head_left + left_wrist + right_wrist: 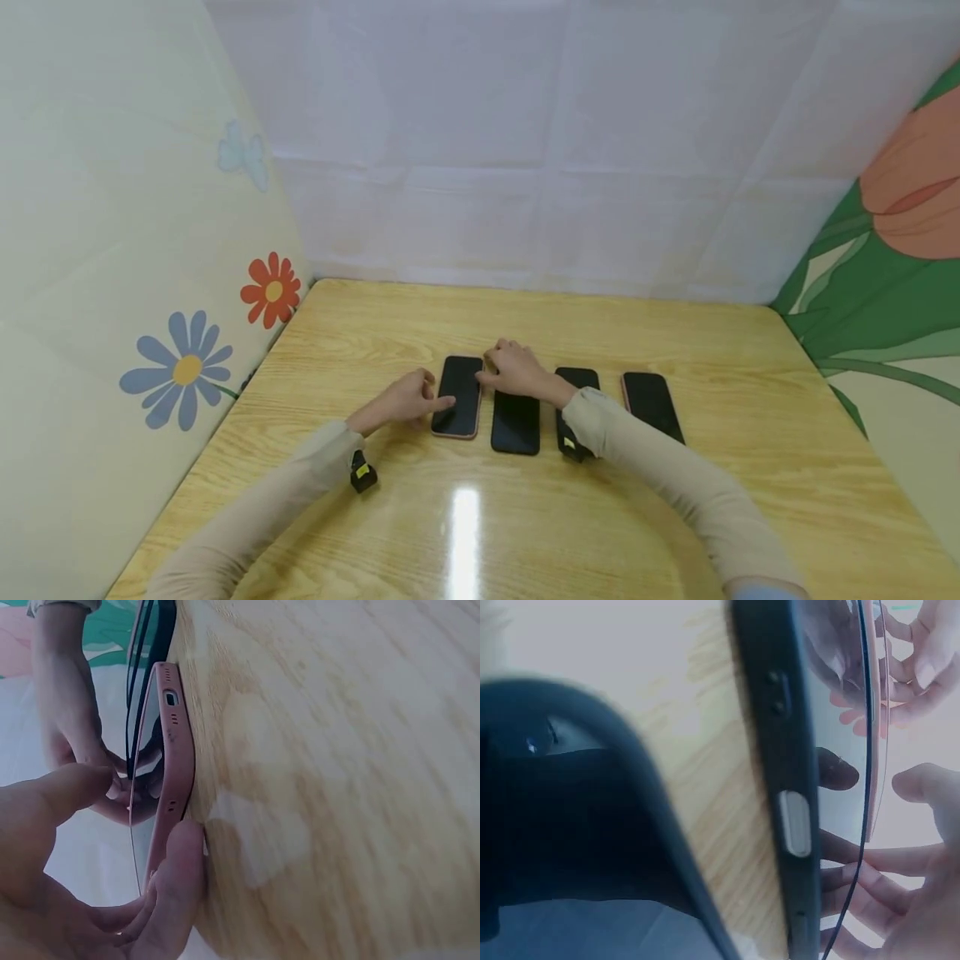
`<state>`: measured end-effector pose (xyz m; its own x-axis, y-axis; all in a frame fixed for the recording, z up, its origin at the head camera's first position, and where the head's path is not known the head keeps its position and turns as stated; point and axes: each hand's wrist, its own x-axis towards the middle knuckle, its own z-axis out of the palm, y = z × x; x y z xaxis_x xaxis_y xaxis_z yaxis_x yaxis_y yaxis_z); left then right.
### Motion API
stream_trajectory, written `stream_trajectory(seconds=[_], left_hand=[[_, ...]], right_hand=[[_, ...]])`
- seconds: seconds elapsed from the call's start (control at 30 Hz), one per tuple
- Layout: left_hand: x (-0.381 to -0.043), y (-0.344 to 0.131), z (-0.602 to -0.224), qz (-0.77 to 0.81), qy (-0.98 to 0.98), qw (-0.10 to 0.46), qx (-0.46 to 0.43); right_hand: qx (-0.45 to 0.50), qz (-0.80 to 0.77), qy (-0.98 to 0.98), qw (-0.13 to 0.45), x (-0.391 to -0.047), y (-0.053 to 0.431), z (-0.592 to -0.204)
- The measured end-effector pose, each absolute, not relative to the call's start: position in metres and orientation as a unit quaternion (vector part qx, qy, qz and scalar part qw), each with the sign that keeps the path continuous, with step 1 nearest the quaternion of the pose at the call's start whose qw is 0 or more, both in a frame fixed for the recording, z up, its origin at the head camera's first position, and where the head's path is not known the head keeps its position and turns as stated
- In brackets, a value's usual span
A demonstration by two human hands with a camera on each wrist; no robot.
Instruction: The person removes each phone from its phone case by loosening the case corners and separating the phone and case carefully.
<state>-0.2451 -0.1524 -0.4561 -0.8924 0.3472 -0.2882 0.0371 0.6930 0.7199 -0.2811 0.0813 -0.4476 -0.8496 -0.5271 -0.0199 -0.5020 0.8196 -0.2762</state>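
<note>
A phone in a pink case [457,408] lies face up at the left end of a row. My left hand [408,396] is at its left side; in the left wrist view a fingertip touches the pink edge [178,750], and the thumb hovers over the screen. My right hand [517,371] reaches over the upper part of a black phone [516,429], thumb by the pink-cased phone's right edge. Its fingers look loosely bent in the right wrist view; whether they touch a phone, I cannot tell.
Under the right wrist lies another black phone [577,379], and farther right a phone with a pinkish edge [651,396], partly behind the sleeve. The wooden table [360,325] meets a white cloth backdrop [465,217] and flower-printed side panels [75,275]. Small black devices [363,473] sit on the wrists.
</note>
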Motion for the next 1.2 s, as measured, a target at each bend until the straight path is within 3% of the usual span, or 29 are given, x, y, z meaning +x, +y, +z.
stream_trajectory(seconds=[0.83, 1.2], left_hand=[[-0.245, -0.143, -0.462, 0.384, 0.899, 0.19, 0.087], [-0.239, -0.14, -0.464, 0.432, 0.879, 0.18, 0.086]], right_hand=[[-0.228, -0.131, 0.962, 0.078, -0.283, 0.067, -0.445], [-0.189, -0.185, 0.964, 0.041, -0.28, 0.061, -0.445]])
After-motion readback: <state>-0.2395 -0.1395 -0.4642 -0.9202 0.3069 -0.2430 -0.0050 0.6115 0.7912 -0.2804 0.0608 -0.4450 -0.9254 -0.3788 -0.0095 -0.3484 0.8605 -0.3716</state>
